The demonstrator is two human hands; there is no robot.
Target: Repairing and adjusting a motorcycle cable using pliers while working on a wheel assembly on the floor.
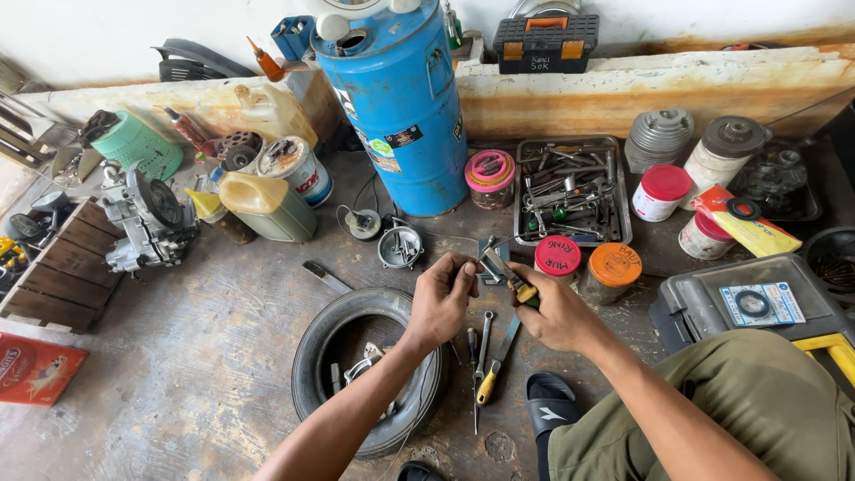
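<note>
Yellow shows on the handle of the pliers (515, 283) that my right hand (557, 313) grips tight. My left hand (441, 298) has its fingers closed on something small at the pliers' tip; I cannot tell what it is. Both hands meet in the middle, above the grey floor (196, 374). A black tyre (356, 370) lies near, on the left. A big blue drum (401, 107) stands far behind. A metal tray of tools (573, 189) sits far right.

Tyre (313, 356), drum (405, 116) on floor (205, 356)
</note>
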